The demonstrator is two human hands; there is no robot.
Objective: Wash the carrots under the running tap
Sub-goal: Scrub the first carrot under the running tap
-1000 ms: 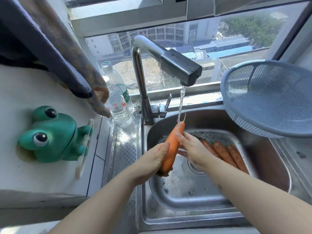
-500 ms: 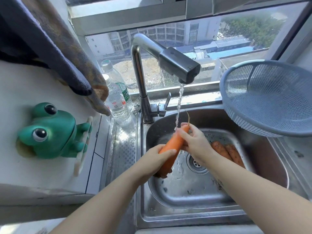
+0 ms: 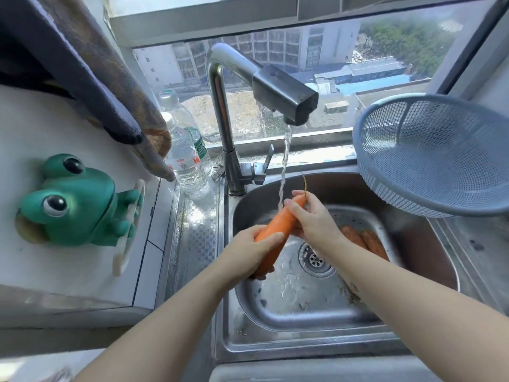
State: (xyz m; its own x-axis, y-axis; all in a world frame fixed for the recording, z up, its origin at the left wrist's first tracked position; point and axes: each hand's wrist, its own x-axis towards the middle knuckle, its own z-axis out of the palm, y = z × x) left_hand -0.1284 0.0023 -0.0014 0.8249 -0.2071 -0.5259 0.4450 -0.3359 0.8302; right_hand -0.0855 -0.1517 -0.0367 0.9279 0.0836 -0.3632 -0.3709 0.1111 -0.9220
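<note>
Carrot [image 3: 278, 230] in both hands, held slanted over the sink [image 3: 303, 307], thick end low and toward the person, thin end raised toward the tap [image 3: 283, 97]. The left hand [image 3: 248, 253] wraps the thick end, fingers curled underneath and thumb laid across the top, closed snugly on it. The right hand [image 3: 312, 220] pinches the thin end, thumb and fingertips shut around the tip, with the wiry root tail sticking up just past those fingers. A thin stream of water [image 3: 283, 172] falls from the spout and meets the carrot just beside the right thumb.

Behind the right wrist, on the sink floor, lie two more carrots [image 3: 363, 239], darker and dirtier, side by side and touching; the forearm hides their near ends, so whether more lie under it cannot be told. Below and between the hands sits the round drain [image 3: 315, 259], with water pooling around it.

Beyond the left hand, by the foot of the tap, stand two clear plastic bottles [image 3: 186, 158], one behind the other. Further out on that side one green frog holder [image 3: 74, 199] sticks to the white wall, and dark cloth [image 3: 91, 67] hangs above it. On the right hand's side, one blue-grey plastic strainer [image 3: 435, 153] overhangs the sink's corner, tilted.
</note>
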